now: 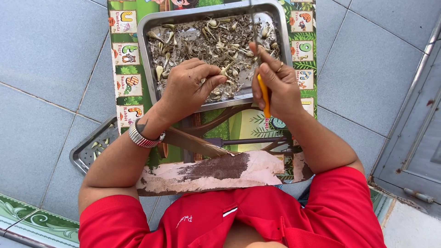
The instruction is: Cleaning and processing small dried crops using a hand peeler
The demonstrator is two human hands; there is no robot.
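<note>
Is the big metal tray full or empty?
Fairly full. The metal tray is covered almost edge to edge with small pale bulbs and dry husks; only bits of bare metal show.

Brushed, dull-shining metal tray (146, 50) there, heaped with dry, papery husks and pale bulbs (216, 43). Under it a glossy printed mat (125, 55), its near edge peeled rough and matt. Smooth yellow plastic handle (263, 94); ribbed metal watch band (143, 138); matt grey floor tiles (46, 59).
</note>
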